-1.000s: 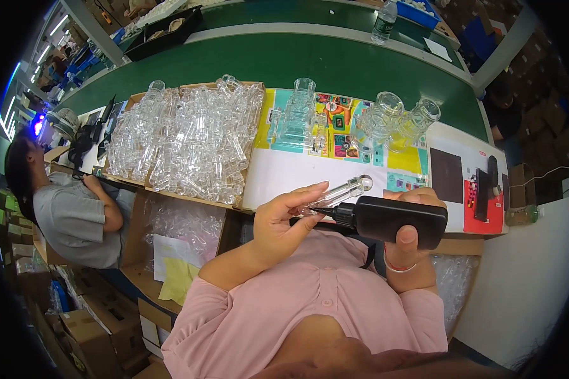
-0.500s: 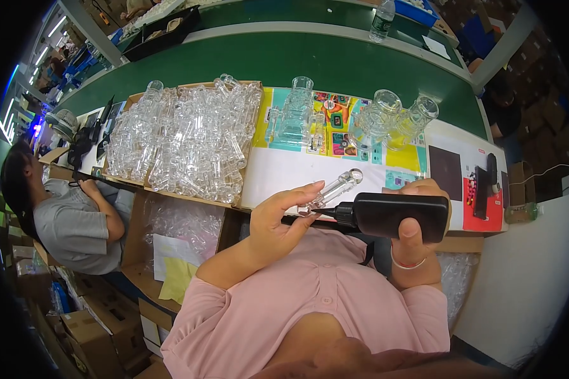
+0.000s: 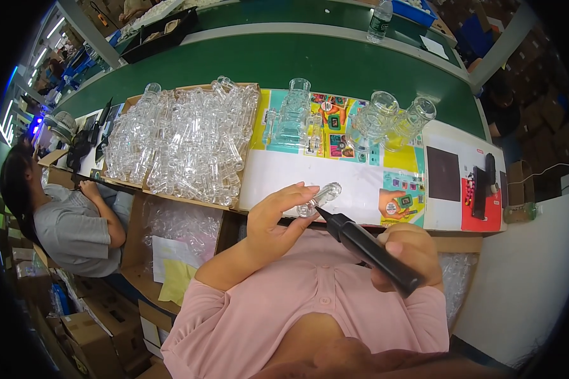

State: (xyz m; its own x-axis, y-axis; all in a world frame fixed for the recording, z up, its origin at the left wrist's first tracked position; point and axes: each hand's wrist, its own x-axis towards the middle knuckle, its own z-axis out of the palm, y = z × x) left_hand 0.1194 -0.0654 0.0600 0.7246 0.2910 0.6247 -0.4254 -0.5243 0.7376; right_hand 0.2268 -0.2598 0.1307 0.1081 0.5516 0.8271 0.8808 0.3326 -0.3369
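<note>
Between its thumb and fingers my left hand (image 3: pixel 277 216) pinches a short clear plastic tube piece (image 3: pixel 324 194), tilted with its rounded end pointing up and right. My right hand (image 3: pixel 413 256) is wrapped round a flat black squeeze bottle (image 3: pixel 374 252). The bottle's narrow pointed nozzle reaches up and left to the near end of the clear piece; whether it touches cannot be made out. Beyond my hands, larger clear assembled pieces (image 3: pixel 291 117) stand on the printed cardboard (image 3: pixel 275 183).
An open cardboard box (image 3: pixel 257 126) heaped with similar clear pieces stands to the left. More clear assemblies (image 3: pixel 382 117) stand at centre right. Dark items lie on a red patch (image 3: pixel 477 211) farther right. A seated person (image 3: pixel 76 221) is at the left; a water bottle (image 3: pixel 380 22) stands at the back.
My right hand has lowered and turned the black bottle, so its body slopes down to the right and shows its narrow side. The clear piece has tilted a little in my left hand.
</note>
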